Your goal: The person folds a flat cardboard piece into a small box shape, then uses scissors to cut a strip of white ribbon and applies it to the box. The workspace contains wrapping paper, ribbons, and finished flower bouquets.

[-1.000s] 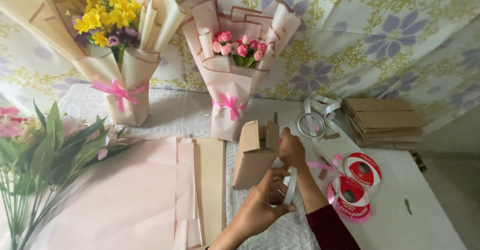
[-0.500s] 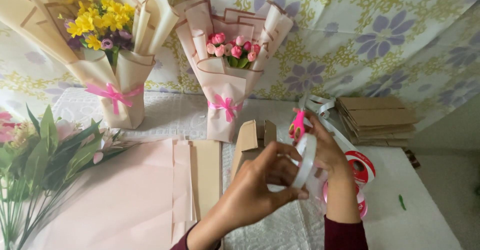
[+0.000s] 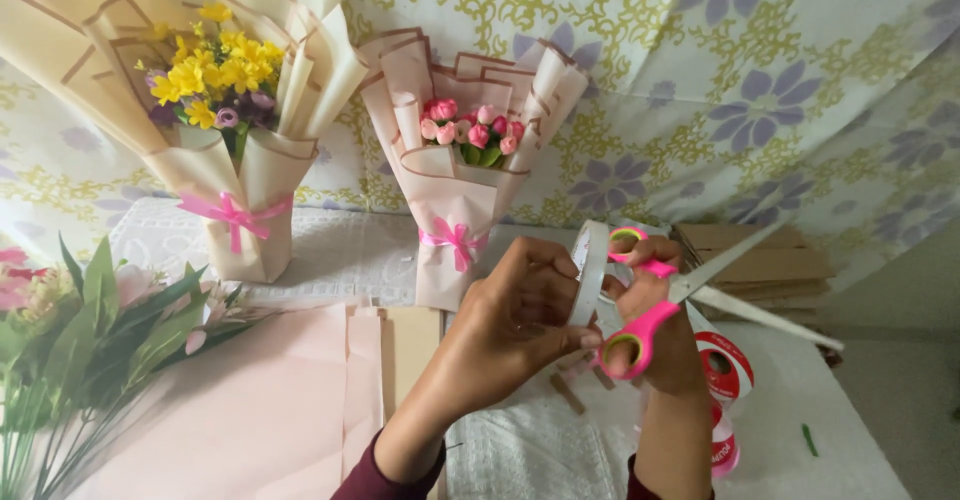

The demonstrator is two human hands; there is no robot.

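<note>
My left hand (image 3: 520,310) holds a clear tape roll (image 3: 588,272) upright, raised above the table. Just right of it, my right hand (image 3: 665,345) grips a pair of pink-handled scissors (image 3: 640,330). Its fingers are through the handles. The metal blades are spread apart and point right, over a stack of brown paper (image 3: 770,260). The handles almost touch the tape roll. Both hands hang in front of a pink-wrapped bouquet of small pink roses (image 3: 465,160).
A larger cream-wrapped bouquet of yellow flowers (image 3: 215,100) stands at the back left. Loose flowers with green leaves (image 3: 90,330) lie at the left on pink wrapping sheets (image 3: 260,410). Red-and-white ribbon rolls (image 3: 725,370) sit under my right hand on the white table (image 3: 850,440).
Both hands have risen from the table with the tape roll. My right hand now holds the pink scissors, with the blades spread.
</note>
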